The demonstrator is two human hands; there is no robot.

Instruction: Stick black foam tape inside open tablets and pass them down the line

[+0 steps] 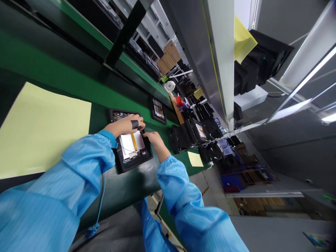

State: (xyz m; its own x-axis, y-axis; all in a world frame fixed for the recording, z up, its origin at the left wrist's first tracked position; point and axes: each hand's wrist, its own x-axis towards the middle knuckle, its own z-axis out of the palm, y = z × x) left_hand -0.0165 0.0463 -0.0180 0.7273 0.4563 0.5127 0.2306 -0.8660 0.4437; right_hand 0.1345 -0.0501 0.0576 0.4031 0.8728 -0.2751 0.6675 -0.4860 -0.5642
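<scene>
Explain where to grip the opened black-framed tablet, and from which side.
Probably by the near rim of the black frame, coming from the person's side: that rim lies free of the left hand and right hand, and it keeps clear of the exposed white panel and wire.

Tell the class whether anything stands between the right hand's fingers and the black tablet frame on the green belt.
Nothing visible does: the right hand is already at the edge of the black tablet frame, with its fingers on the rim.
</scene>
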